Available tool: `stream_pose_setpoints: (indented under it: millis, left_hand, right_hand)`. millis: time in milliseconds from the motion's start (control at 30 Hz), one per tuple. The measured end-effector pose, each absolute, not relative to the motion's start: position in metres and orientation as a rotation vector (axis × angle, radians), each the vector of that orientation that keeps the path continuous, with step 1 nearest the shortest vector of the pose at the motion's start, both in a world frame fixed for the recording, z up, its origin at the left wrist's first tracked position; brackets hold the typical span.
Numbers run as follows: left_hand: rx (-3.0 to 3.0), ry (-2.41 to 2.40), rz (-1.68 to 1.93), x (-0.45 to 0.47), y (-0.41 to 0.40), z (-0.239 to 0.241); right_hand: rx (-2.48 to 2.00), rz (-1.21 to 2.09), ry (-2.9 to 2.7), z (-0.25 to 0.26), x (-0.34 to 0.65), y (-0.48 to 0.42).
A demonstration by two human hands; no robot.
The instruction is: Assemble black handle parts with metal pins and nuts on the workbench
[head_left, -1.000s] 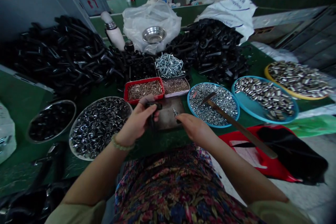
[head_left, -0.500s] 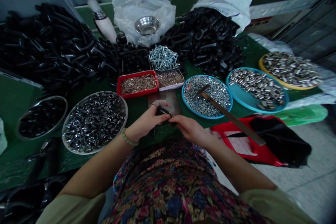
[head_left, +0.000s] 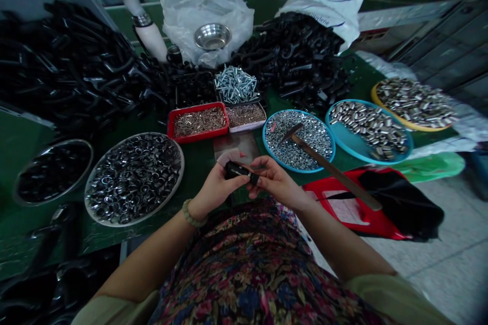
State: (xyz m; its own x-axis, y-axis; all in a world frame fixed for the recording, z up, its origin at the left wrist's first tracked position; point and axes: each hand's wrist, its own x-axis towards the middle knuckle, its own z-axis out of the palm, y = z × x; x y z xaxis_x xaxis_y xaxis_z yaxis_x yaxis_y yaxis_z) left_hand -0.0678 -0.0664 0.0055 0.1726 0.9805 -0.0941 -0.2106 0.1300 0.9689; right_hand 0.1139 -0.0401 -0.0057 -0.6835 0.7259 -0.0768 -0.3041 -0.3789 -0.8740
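Close in front of my body, my left hand (head_left: 218,181) is closed around a black cylindrical part (head_left: 237,169) that looks like a short handle. My right hand (head_left: 273,181) pinches the right end of that same part, where a black end piece (head_left: 253,178) sits past a thin shiny ring. Some of the part is covered by my fingers. Just beyond both hands lies a flat metal plate (head_left: 238,145) on the green table. To the right, a hammer (head_left: 335,168) with a wooden handle rests across a blue tray of small metal nuts (head_left: 310,148).
A large tray of shiny rings (head_left: 135,180) and a smaller tray of black parts (head_left: 55,172) stand left. Ahead are a red tray of pins (head_left: 198,123) and a pile of screws (head_left: 235,85). Black parts (head_left: 305,61) heap behind. A red bag (head_left: 354,208) lies right.
The black part has turned to lie more level and shows more of its length. My right hand has lifted slightly, with its fingers now around the part's right end.
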Motion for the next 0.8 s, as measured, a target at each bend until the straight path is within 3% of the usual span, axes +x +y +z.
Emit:
stream_pose_setpoints:
  millis: [467, 600, 733, 800]
  left_hand:
    - [1.001, 1.017, 1.147, -0.073, -0.072, 0.006]
    - [1.085, 1.049, 1.055, -0.078, -0.071, 0.003]
    - [1.332, 1.226, 0.954, -0.102, -0.058, 0.011]
    - [1.6, 1.336, 0.891, -0.113, -0.046, 0.012]
  right_hand:
    - [-0.691, 2.167, -1.041, -0.002, 0.09, -0.047]
    - [-0.821, 2.037, -0.991, -0.004, 0.082, -0.047]
    - [-0.807, 2.048, -1.428, 0.005, 0.084, -0.012]
    - [-0.845, 1.779, -1.826, 0.014, 0.075, 0.025]
